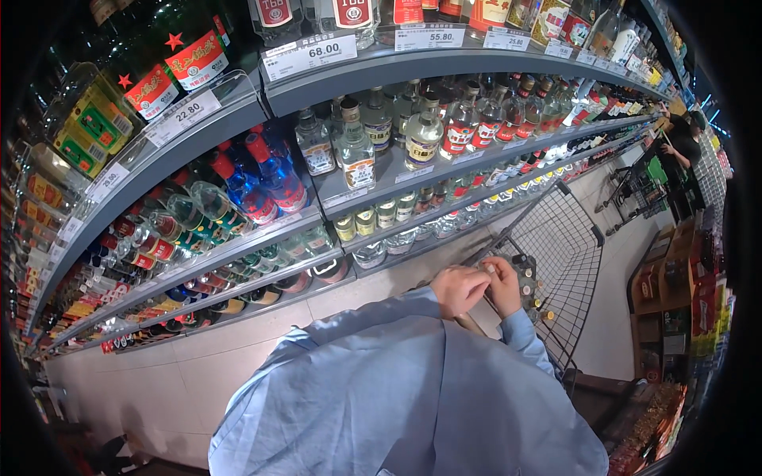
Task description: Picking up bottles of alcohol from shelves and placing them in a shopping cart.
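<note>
My left hand (459, 290) and my right hand (503, 287) are close together in front of my chest, fingers bent and meeting. A small pale thing shows at the fingertips of my right hand; whether it is held or part of a finger I cannot tell. Just beyond and to the right stands a wire shopping cart (565, 238), with several capped bottles (527, 287) inside it near my right hand. The blue sleeves reach to both wrists. To the left of the cart, shelves hold clear glass liquor bottles (358, 156).
A long grey store shelf (452, 59) with bottles and price tags curves across the view. Blue bottles with red caps (277, 172) stand on it. At the right are a display stand with boxes (655, 285), another cart (640, 190) and a person in dark clothes (684, 143).
</note>
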Demonstrator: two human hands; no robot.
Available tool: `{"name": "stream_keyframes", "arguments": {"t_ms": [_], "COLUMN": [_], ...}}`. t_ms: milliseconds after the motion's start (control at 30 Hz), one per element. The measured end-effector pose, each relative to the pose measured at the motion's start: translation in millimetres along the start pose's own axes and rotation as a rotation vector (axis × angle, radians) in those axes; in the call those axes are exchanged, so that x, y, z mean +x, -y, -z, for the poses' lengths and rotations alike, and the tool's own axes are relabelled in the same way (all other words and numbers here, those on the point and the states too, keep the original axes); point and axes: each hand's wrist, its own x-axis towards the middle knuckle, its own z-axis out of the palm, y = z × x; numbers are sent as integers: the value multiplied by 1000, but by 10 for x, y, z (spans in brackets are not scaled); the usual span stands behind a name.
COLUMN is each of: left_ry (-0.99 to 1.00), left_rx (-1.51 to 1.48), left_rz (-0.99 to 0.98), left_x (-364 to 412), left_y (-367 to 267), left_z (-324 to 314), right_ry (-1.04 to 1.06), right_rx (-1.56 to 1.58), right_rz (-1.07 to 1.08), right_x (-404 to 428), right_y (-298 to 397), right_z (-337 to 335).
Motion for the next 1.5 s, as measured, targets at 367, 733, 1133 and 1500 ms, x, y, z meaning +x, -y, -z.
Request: {"name": "stream_keyframes", "arguments": {"t_ms": [367, 733, 1133, 1500], "left_ry": [-56, -84, -236, -347], "left_rx": [-92, -124, -60, 0], "left_rz": [-54, 70, 145, 164], "left_x": [219, 451, 643, 835], "left_y": [226, 355, 455, 537], "left_z": [-19, -5, -21, -104], "right_ry": [-29, -39, -45, -17], "right_rx": [-259, -153, -18, 92], "right_rz": [85, 78, 70, 85], "right_x": [124, 371, 550, 756], "right_y": [-272, -298, -203, -138], "right_z": [35, -80, -161, -129]}}
